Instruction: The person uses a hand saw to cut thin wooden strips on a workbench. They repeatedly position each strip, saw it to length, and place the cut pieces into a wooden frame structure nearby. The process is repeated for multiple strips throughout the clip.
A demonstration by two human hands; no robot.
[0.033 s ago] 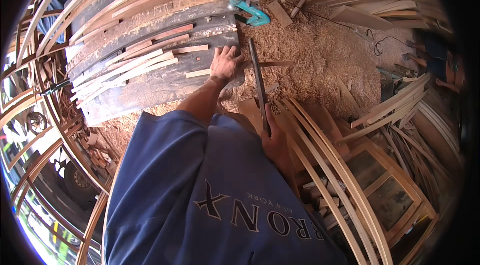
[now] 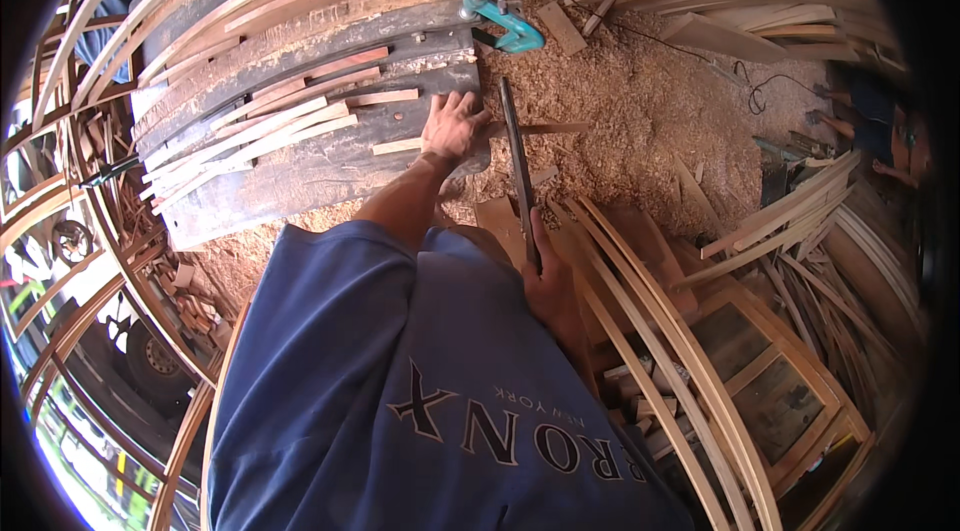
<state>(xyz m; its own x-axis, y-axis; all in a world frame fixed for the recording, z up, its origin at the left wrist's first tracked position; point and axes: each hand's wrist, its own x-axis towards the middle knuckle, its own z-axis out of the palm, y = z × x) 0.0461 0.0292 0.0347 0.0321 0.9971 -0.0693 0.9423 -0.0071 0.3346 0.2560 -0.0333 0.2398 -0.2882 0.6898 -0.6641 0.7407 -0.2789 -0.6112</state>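
My left hand (image 2: 455, 127) is pressed down at the edge of the dark workbench (image 2: 310, 166), its fingers curled over a thin wooden strip (image 2: 396, 146). The strip lies across the bench, and its darker end sticks out past the edge to the right of my hand. My right hand (image 2: 545, 276) is closed around the lower end of a long, narrow dark bar-like tool (image 2: 518, 151). It points up and away from me, apart from the strip; its exact kind cannot be made out. More pale strips (image 2: 265, 141) lie on the bench left of my left hand.
A teal clamp (image 2: 508, 26) is fixed at the bench's far right corner. Wood shavings (image 2: 640, 121) cover the floor. Long curved wooden strips (image 2: 680, 351) stand beside my right arm, near a wooden frame (image 2: 770, 371). Another person (image 2: 880, 131) is at the far right.
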